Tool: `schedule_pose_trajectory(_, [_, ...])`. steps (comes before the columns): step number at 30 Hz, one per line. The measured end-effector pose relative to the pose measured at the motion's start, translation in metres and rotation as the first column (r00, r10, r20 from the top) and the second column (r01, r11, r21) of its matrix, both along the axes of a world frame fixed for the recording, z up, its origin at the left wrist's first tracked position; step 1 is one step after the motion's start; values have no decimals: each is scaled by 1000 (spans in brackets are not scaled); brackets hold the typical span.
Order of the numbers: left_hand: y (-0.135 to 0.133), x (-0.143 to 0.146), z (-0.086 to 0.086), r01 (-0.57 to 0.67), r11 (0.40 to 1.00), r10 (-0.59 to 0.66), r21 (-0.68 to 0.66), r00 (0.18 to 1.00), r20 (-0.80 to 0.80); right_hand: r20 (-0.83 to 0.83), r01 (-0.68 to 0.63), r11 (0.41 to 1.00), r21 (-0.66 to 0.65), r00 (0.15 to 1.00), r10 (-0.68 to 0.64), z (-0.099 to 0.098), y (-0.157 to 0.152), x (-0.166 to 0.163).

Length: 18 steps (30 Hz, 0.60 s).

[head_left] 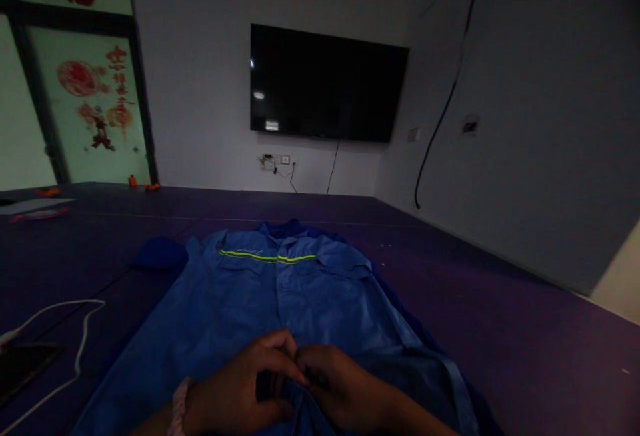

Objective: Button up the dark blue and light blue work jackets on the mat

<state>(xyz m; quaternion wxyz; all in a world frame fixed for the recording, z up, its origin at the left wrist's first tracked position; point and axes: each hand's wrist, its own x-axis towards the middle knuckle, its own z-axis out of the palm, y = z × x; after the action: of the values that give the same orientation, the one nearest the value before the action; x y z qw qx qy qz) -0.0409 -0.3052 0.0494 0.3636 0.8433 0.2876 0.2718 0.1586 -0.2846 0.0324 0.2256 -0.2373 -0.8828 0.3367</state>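
Shirt cloth, blue (220,316), lies spread front side up on the purple floor (500,316), directly ahead of the person and running underneath both hands. Its long axis points away from the body, collar end far, hem end near, and the buttoned placket (281,283) follows that same line down to where the fingers meet. Left hand (245,383) comes in from the left, right hand (343,386) from the right; neither is clearly nearer, since their fingertips come together at the placket. Both appear pinched on a raised fold of the cloth, though what exactly sits between the fingertips is hidden. Yellow-green stripes (250,256) cross the chest, well beyond the hands. Left of the collar end rests a darker blue cloth item (160,253).
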Motion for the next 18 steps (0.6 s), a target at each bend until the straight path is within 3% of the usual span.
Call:
schedule_pose_trajectory(9, [-1,3,3,-65,998,64,-18,997,-50,24,89,993,-80,996,-87,-2,0,0])
schedule_pose_trajectory(18, [1,4,-5,-31,993,30,110,999,13,31,118,984,-136,993,-115,-1,0,0])
